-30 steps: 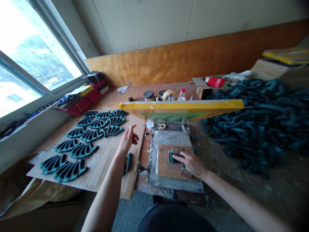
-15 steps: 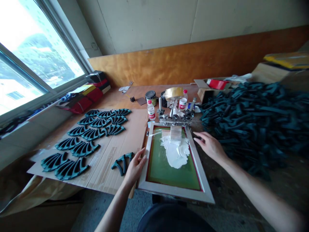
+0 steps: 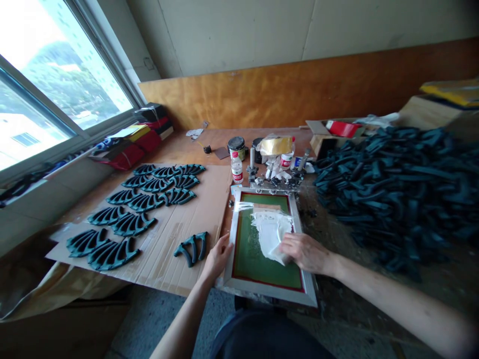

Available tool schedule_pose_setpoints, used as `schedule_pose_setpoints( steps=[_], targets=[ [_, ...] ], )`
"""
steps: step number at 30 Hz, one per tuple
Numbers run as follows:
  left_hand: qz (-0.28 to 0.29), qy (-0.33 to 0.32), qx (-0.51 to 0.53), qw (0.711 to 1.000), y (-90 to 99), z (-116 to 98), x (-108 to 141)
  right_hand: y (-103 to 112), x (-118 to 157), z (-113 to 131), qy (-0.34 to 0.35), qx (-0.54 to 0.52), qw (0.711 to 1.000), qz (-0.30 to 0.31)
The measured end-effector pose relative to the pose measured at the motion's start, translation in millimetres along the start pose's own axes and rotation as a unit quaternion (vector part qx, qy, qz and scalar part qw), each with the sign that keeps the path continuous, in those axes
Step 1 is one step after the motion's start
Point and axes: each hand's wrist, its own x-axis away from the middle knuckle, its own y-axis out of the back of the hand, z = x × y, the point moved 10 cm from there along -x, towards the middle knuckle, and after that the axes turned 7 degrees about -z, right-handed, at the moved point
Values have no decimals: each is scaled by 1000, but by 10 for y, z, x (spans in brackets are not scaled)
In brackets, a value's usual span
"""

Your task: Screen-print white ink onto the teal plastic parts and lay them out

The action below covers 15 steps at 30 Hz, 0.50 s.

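A screen-printing frame [image 3: 270,294] with a green mesh lies in front of me, hinged at its far end to a metal clamp [image 3: 275,187]. Thick white ink [image 3: 266,227] covers the middle of the mesh. My left hand [image 3: 220,257] grips the frame's left rail with bent fingers. Over the right part of the mesh, my right hand [image 3: 305,253] is closed on a squeegee [image 3: 279,253], whose pale, smeared blade is in the ink and partly hidden by the fingers. A dark green ribbed part [image 3: 191,248] lies on cardboard left of my left hand.
Several fan-shaped green parts [image 3: 114,253] lie in rows on the cardboard sheet [image 3: 160,264]. A large heap of green parts [image 3: 389,189] fills the right side. Behind the clamp stand a red-capped bottle [image 3: 237,168], an ink can [image 3: 236,147] and a tape roll [image 3: 277,145].
My right hand has moved left from beside the frame onto the mesh and taken the squeegee, which is now nearer me. The frame's near end looks lower. My left hand stays on the left rail.
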Motion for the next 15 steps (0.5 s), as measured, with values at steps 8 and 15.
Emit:
schedule_pose_setpoints(
  steps=[8,15],
  targets=[
    [-3,31,85,996,-5,-6,45,11,170,111,3,36,991,-131],
    [26,57,120,991,63,-210,102,441,-273,-538,-162,-6,978,-134]
  ],
)
